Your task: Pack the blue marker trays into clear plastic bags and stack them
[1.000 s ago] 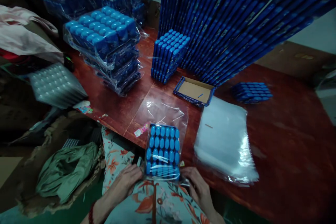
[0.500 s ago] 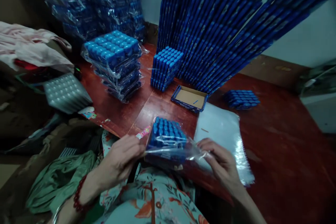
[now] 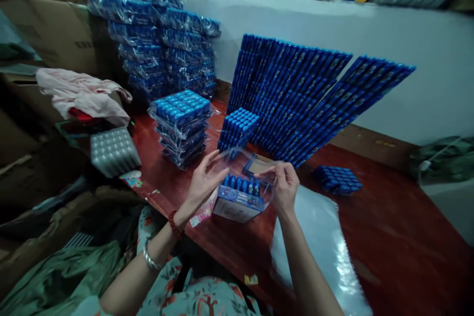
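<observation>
In front of me on the table, a printed cardboard box [image 3: 237, 202] holds rows of small blue tubes [image 3: 242, 185] with rounded tops. A clear plastic bag [image 3: 269, 192] surrounds the box, its mouth lifted above it. My right hand [image 3: 286, 185] pinches the bag's edge at the right. Fingers spread, my left hand [image 3: 205, 177] is at the bag's left side against the film; whether it bears on the edge is hard to see. Beyond my hands lies a shallow open box [image 3: 255, 164], partly hidden by the film.
A stack of wrapped packs [image 3: 181, 108] stands left, with taller wrapped stacks [image 3: 140, 34] behind. Long rows of blue tubes [image 3: 289, 94] lean by the wall. Flat plastic bags [image 3: 314, 242] lie right, near a block of tubes [image 3: 336, 179]. A silvery block [image 3: 114, 150] sits left.
The view has tilted up. The box has turned to show its printed side, and the bag's mouth is raised. My left hand has spread its fingers; my right hand still pinches the film.
</observation>
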{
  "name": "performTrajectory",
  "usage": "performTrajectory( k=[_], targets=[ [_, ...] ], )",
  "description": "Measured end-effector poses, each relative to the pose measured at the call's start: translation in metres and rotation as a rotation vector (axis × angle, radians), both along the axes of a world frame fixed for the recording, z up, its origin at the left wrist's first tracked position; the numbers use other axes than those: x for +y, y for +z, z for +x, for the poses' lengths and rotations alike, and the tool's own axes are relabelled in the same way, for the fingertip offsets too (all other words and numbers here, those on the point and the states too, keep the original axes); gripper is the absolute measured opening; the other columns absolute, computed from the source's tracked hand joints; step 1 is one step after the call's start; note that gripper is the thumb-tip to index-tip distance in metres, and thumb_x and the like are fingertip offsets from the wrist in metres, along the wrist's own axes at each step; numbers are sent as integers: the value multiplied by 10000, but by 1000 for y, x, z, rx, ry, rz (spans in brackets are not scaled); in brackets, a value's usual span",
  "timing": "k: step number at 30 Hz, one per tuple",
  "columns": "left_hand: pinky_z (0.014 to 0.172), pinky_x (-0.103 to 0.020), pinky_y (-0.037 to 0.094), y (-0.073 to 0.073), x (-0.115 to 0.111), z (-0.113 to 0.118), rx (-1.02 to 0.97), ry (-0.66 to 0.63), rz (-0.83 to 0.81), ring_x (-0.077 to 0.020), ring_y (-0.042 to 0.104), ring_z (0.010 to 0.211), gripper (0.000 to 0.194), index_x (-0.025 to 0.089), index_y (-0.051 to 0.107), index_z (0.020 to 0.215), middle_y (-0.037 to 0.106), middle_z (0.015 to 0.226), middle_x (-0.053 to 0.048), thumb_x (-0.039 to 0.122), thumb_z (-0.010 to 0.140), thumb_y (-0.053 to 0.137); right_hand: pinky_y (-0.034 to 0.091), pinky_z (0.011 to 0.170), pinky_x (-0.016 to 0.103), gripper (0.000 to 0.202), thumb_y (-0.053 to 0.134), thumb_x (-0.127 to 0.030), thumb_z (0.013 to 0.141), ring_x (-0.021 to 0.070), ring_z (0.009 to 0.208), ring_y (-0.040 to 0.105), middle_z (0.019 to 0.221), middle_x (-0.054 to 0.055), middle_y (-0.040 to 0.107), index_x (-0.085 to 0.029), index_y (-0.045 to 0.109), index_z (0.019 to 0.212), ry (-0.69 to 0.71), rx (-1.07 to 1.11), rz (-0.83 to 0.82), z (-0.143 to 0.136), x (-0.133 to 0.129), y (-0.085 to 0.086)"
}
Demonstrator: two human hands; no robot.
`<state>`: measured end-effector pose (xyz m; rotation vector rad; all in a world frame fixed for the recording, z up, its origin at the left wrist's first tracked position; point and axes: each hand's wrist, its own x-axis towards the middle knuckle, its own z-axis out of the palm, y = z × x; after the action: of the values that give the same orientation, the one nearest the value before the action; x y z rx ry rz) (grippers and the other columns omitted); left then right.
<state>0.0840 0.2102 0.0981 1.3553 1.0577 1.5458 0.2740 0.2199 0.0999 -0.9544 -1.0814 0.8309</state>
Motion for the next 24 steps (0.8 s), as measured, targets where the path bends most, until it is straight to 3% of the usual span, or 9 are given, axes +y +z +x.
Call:
performTrajectory(
  k=[4,7,10,11,13,16,20,24],
  targets=[
    [921,-345,483,-8,11,6,-259,-39,-28,-198,661,933,248,139,705,895,730,941,-90,353,824,602,528,523,299,340,586,-486,809,142,462,607,577,-52,598,-208,434,686,-44,44,-5,6,9,-1],
    [842,-308,502,-1,16,10,-339,-44,6,-167,662,813,226,143,712,797,728,814,-59,338,832,602,532,597,337,271,568,-450,834,166,557,627,641,-23,608,-208,469,761,-243,-80,12,12,13,5],
    [810,-302,509,7,17,14,-389,-41,-13,-162,661,780,221,132,716,782,727,795,-62,330,815,625,495,804,397,149,570,-320,860,216,892,621,920,68,635,-201,548,947,-608,-456,293,8,6,20],
    [811,-309,511,8,17,16,-410,-38,-25,-165,664,782,225,129,719,790,731,802,-67,336,808,631,466,861,407,147,565,-263,865,223,975,590,995,81,624,-212,565,1003,-652,-619,426,2,1,25],
    [820,-316,512,9,17,18,-430,-26,-35,-172,668,797,240,127,725,811,736,819,-74,351,794,641,414,927,409,222,539,-175,873,222,1039,553,1036,69,627,-253,588,1074,-543,-941,645,-13,-6,33],
    [776,-282,514,7,17,19,-370,44,-5,-163,653,782,258,130,731,818,737,826,-65,371,767,657,365,953,389,301,496,-151,896,210,1039,539,1038,50,657,-279,594,1151,-283,-1274,737,-38,-5,38],
    [724,-244,502,3,16,13,-228,99,48,-152,632,759,271,134,734,821,735,833,-46,376,796,612,333,934,381,276,451,-185,930,221,1054,506,1075,70,662,-217,592,1165,-213,-1476,702,-56,7,38],
    [742,-238,494,1,13,3,2,75,102,-162,644,787,264,146,734,901,738,872,-42,320,856,540,356,873,353,206,442,-164,925,210,951,530,905,58,683,-173,631,1007,-179,-1577,785,-64,15,39]
  ],
)
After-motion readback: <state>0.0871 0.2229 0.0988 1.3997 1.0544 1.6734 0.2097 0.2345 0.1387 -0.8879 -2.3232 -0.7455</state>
